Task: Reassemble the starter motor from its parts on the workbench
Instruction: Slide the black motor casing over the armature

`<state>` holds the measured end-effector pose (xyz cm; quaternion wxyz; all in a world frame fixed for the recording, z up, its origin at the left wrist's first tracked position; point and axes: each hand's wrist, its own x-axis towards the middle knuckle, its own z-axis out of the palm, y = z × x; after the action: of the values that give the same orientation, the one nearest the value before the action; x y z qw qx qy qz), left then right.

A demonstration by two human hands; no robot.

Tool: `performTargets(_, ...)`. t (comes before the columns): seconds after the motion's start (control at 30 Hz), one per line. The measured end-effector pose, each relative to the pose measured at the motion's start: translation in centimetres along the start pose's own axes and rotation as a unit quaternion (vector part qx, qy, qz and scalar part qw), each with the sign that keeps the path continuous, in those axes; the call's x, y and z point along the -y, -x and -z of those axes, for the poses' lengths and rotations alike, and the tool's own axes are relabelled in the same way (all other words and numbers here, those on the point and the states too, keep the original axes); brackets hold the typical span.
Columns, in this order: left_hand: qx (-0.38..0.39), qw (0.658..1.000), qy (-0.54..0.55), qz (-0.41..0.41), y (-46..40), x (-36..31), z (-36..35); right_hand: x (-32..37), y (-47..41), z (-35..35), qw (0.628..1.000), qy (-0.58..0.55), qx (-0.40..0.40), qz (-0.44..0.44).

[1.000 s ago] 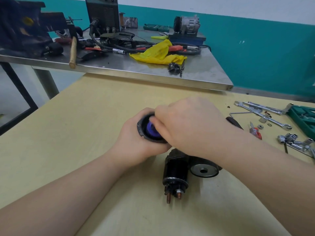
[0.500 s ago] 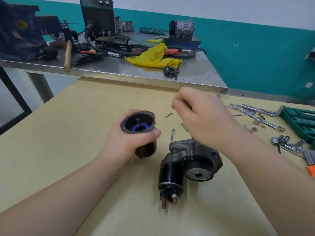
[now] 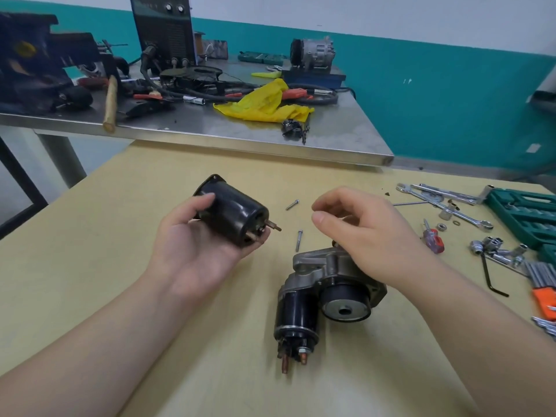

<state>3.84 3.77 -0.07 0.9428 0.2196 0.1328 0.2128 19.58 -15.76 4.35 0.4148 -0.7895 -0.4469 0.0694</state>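
Note:
My left hand (image 3: 192, 254) holds the black cylindrical motor housing (image 3: 233, 215) in its palm, above the yellow bench. The housing lies tilted on its side, flanged end away from me and stud end pointing right. My right hand (image 3: 367, 233) hovers over the starter's grey nose casting (image 3: 319, 260) with fingers loosely curled and nothing visible in them. The starter body lies on the bench with its black solenoid (image 3: 298, 311) and copper terminals toward me. Two long bolts (image 3: 292, 204) (image 3: 298, 240) lie loose between my hands.
To the right lie wrenches (image 3: 451, 200), a small red screwdriver (image 3: 433, 239), loose sockets (image 3: 496, 251), a hex key (image 3: 490, 278) and a green socket case (image 3: 526, 212). A steel table (image 3: 331, 145) behind carries a yellow rag, cables, a hammer and machines.
My right hand left the housing's open end and moved right, over the starter body. My left hand turned the housing from open end up onto its side.

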Motion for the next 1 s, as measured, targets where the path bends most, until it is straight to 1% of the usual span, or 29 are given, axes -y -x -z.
performTargets(0.1,-0.005,1.0,-0.023,0.0,0.0,0.5,-0.6,0.4,0.8,0.0,0.998,-0.058,-0.039,-0.002)
performTargets(0.2,0.028,0.999,-0.012,0.021,0.3,0.9,-1.5,1.5,1.9,-0.6,0.996,-0.082,-0.025,0.023)
performTargets(0.23,0.043,0.999,-0.004,0.034,0.5,1.0,-1.8,2.0,2.3,-0.9,0.997,-0.068,-0.011,0.031)
performTargets(0.3,0.079,0.995,0.012,0.059,1.0,1.2,-2.4,2.8,2.9,-1.5,0.998,-0.001,0.011,0.056)
performTargets(0.37,0.105,0.992,0.001,0.068,1.4,1.7,-2.8,3.6,3.2,-1.8,0.994,0.072,-0.002,0.082)
performTargets(0.4,0.114,0.991,-0.01,0.067,1.7,2.0,-2.9,3.9,3.4,-1.9,0.992,0.088,-0.019,0.088)
performTargets(0.47,0.119,0.99,-0.047,0.056,2.2,2.7,-3.2,4.3,3.8,-1.8,0.992,0.085,-0.042,0.089)
performTargets(0.53,0.107,0.987,-0.113,0.025,2.5,3.2,-3.7,4.4,4.5,-1.8,0.994,0.072,-0.041,0.068)
performTargets(0.6,0.096,0.976,-0.194,-0.005,2.9,3.8,-4.6,4.1,5.2,-1.9,0.997,0.04,-0.047,0.038)
performTargets(0.67,0.092,0.96,-0.261,-0.041,3.3,4.4,-5.8,3.9,5.6,-1.7,0.997,0.0,-0.071,0.028)
performTargets(0.7,0.099,0.944,-0.307,-0.069,3.5,4.7,-6.5,3.9,5.7,-1.6,0.995,-0.025,-0.091,0.03)
performTargets(0.73,0.114,0.918,-0.367,-0.102,3.6,4.9,-7.3,3.9,5.7,-1.2,0.991,-0.059,-0.113,0.034)
performTargets(0.8,0.16,0.84,-0.493,-0.162,3.6,4.5,-9.3,3.6,5.8,-0.5,0.979,-0.141,-0.146,0.033)
performTargets(0.83,0.193,0.805,-0.535,-0.17,3.6,4.0,-10.2,3.3,5.9,-0.2,0.969,-0.187,-0.157,0.031)
performTargets(0.9,0.255,0.758,-0.585,-0.135,2.9,2.7,-11.8,2.6,6.2,0.6,0.943,-0.276,-0.184,0.025)
performTargets(0.93,0.258,0.732,-0.62,-0.117,2.3,2.1,-12.1,2.0,6.4,0.9,0.928,-0.316,-0.197,0.019)
performTargets(1.0,0.203,0.674,-0.706,-0.083,0.6,1.5,-11.8,0.6,6.4,1.7,0.898,-0.389,-0.205,0.008)
